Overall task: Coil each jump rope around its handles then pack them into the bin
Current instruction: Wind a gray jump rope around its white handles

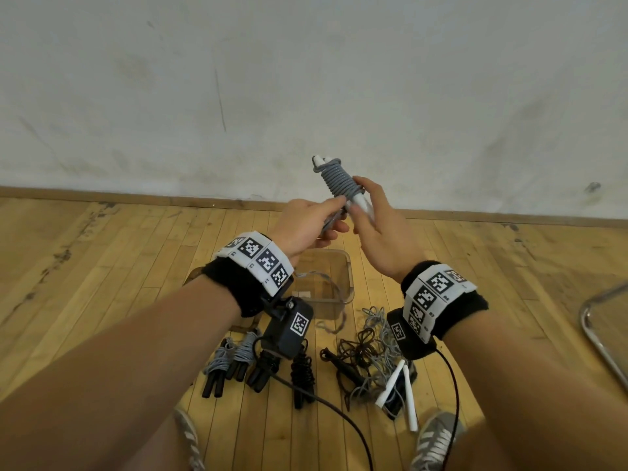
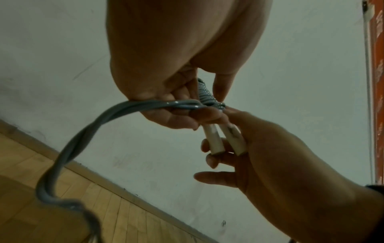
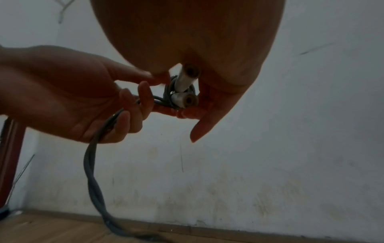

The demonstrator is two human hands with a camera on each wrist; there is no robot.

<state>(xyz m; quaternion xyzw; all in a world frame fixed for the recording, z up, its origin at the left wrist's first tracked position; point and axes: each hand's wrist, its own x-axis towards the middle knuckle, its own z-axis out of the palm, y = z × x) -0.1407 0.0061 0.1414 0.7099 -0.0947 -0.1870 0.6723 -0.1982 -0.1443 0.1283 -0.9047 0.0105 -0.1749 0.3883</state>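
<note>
Head view, left to right. On the wooden floor [image 1: 102,266] at lower left we see four coiled jump ropes [image 1: 258,365] lying side by side: two with grey cord and two with black cord, all on black handles.

Above them we find the left hand [image 1: 306,226], raised in front of the wall [image 1: 306,79]. Its fingers curl around the loose grey rope tail [image 2: 83,136], which the left wrist view shows as a twisted bundle of strands running from the hand down toward the floor.

Just right of this hand is the grey jump rope [image 1: 336,180], held in the air and tilted. Its cord is wound in close turns around two white handles [image 2: 222,139] that lie together; the wrist views show their bare lower ends projecting below the coil.

The right hand [image 1: 380,229] holds these handles, with thumb and fingers closed around their lower part. The fingertips of the two hands almost meet at the last turn.

Below the hands a clear plastic bin [image 1: 348,287] stands on the floor, a strand of grey cord trailing over it.

Nearer us and to the right lies a tangled pile of uncoiled ropes [image 1: 370,348], black and grey cords mixed, with a pair of white handles at its near edge. Two grey striped shoes [image 1: 435,443] appear at the bottom edge, and a curved metal frame [image 1: 591,321] at far right.
</note>
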